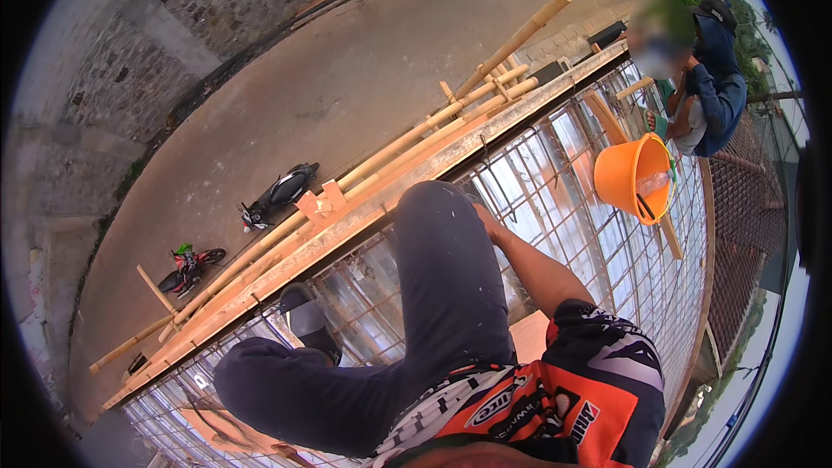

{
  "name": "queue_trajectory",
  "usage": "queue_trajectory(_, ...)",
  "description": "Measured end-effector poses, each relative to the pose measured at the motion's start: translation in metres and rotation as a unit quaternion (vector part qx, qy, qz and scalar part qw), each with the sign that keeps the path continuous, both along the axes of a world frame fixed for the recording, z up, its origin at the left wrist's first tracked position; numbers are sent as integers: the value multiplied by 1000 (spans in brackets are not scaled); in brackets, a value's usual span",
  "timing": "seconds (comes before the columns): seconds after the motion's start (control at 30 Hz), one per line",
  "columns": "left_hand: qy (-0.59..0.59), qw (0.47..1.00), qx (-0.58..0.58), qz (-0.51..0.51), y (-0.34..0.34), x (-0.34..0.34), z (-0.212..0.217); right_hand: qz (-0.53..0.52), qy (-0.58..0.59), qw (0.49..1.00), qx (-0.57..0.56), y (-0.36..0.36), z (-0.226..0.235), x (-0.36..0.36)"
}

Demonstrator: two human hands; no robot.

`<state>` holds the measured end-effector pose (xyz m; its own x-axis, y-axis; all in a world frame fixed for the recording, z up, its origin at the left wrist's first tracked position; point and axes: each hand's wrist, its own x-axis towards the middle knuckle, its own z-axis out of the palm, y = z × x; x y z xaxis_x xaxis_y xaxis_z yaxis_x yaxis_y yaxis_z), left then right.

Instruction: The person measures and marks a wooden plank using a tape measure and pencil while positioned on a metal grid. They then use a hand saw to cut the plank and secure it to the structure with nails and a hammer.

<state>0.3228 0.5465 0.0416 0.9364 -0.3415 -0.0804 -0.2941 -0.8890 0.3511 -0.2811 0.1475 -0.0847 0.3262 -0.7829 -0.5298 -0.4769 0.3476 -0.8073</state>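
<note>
The right hand (pixel 487 224) reaches down behind the raised right knee (pixel 442 243), toward the rebar mesh (pixel 563 182); most of it is hidden by the leg, so whether the fingers are spread, closed or gripping a bar cannot be told. The bare forearm runs back from it to a black-and-orange sleeve (pixel 598 373). The left hand does not show anywhere (the left leg (pixel 286 390) and the jersey fill the lower middle of the view).

The person crouches on the mesh, a grid of steel bars laid over pale sheeting, with one shoe (pixel 305 316) set on the bars near the mesh's outer edge. Along that edge runs a wooden board (pixel 347 225), and just outside it lie long bamboo poles (pixel 407 139), some crossing at angles.

On the mesh, well apart from the right hand toward the upper right, an orange bucket (pixel 628 175) lies tilted with its mouth toward the camera; something pale sits inside. Beside it a second person (pixel 706 87) in a blue jacket bends over the mesh.

Far below, on a concrete road (pixel 329 78), stand two motorbikes: a dark one (pixel 279 195) and a smaller one with green parts (pixel 189 267). A stone wall (pixel 147 43) borders the road's far side.
</note>
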Motion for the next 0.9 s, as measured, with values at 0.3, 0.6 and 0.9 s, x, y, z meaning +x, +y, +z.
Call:
queue_trajectory(0.3, -17, 998, 26, -48, -20, 14, 22, -122, -5, 992, 25, 30, -28, -7)
queue_trajectory(0.6, -85, 991, 26, -102, -29, 49, 68, -302, -58, 930, 202, 25, 18, -15)
queue_trajectory(0.9, -188, 867, 76, -455, -235, 85, 179, -316, 87, 939, -104, 12, 39, -18)
